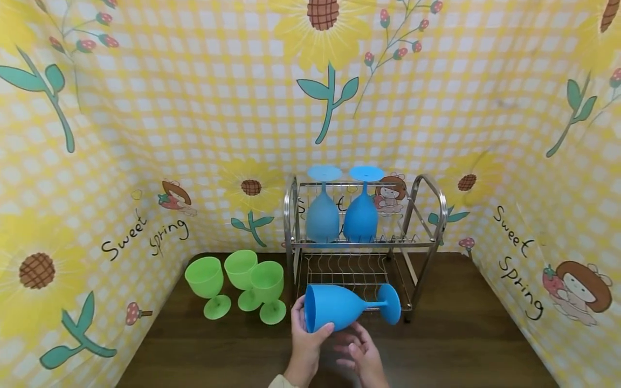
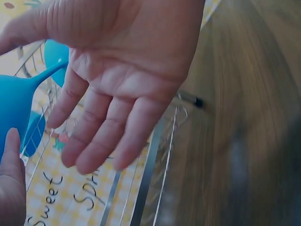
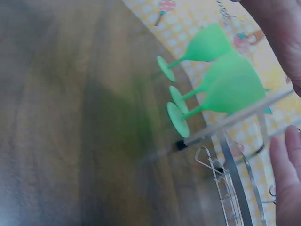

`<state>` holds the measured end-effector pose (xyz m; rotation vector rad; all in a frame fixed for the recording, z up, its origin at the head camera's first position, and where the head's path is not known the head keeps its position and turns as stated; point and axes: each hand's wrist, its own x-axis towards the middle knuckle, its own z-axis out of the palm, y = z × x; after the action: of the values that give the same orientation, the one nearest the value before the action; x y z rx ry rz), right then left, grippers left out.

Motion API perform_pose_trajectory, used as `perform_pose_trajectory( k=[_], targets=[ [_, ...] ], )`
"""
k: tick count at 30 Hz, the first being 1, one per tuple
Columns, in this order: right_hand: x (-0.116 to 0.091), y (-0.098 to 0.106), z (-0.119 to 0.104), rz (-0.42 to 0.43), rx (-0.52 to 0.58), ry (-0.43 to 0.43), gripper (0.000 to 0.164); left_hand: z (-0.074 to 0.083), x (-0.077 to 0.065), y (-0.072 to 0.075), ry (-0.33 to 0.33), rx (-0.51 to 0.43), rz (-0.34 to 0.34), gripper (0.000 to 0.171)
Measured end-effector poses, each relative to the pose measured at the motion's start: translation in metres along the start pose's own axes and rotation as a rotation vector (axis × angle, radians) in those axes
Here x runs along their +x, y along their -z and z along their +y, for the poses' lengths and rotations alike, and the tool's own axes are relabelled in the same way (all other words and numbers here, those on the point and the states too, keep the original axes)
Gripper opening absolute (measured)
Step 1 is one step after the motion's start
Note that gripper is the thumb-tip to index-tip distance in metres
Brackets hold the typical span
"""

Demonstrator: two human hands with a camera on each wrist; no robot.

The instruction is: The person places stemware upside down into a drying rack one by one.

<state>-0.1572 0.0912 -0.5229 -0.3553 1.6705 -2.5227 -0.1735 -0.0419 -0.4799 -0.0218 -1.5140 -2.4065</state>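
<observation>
My left hand [image 1: 306, 345] holds a blue goblet [image 1: 337, 308] by its bowl, the thumb in front and the fingers behind the rim. The goblet lies sideways in the air, with its mouth to the left and its foot to the right. Just under the bowl is my right hand [image 1: 366, 360], its fingers parted and close to the goblet's underside. In the left wrist view, the palm of the right hand [image 2: 127, 80] faces the camera with the fingers extended. The goblet's stem [image 2: 49, 73] shows beside it.
Behind the hands stands a two-tier metal dish rack [image 1: 439, 215]. A pale blue goblet [image 1: 322, 218] and a brighter blue goblet [image 1: 361, 218] stand upside down on its upper tier. Left of the rack, three green goblets [image 1: 205, 277] stand upright on the dark wooden table [image 1: 194, 355]. Patterned cloth surrounds the table.
</observation>
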Motion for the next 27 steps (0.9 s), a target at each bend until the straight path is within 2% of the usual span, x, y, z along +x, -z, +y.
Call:
perform_pose_trajectory(
  k=[3,5,8,11,16,17,21,24,27],
  targets=[
    [0.002,0.004,-0.002,0.073,0.022,0.122,0.069,-0.005,-0.003,-0.010,-0.005,-0.027,-0.023,0.087],
    [0.003,0.006,-0.004,0.131,0.020,0.163,0.066,-0.009,-0.006,-0.014,-0.001,-0.022,-0.042,0.086],
    [0.004,0.010,-0.011,0.215,-0.015,0.146,0.064,-0.015,-0.010,-0.020,0.001,0.043,-0.073,0.086],
    [0.005,0.012,-0.019,0.277,-0.084,0.060,0.070,-0.021,-0.011,-0.022,-0.061,0.168,-0.102,0.090],
    [0.004,0.012,-0.025,0.266,-0.080,-0.014,0.082,-0.028,-0.015,-0.021,-0.193,0.405,-0.146,0.093],
    [0.004,0.011,-0.027,0.247,-0.069,-0.012,0.084,-0.029,-0.016,-0.021,-0.207,0.453,-0.151,0.094],
    [0.004,0.009,-0.035,0.198,-0.085,-0.104,0.091,-0.034,-0.019,-0.022,-0.260,0.596,-0.153,0.098],
    [0.005,0.007,-0.039,0.197,-0.057,-0.127,0.093,-0.038,-0.019,-0.021,-0.316,0.670,-0.164,0.101],
    [0.004,0.005,-0.042,0.225,-0.003,-0.095,0.093,-0.037,-0.018,-0.013,-0.329,0.696,-0.241,0.100]
  ],
)
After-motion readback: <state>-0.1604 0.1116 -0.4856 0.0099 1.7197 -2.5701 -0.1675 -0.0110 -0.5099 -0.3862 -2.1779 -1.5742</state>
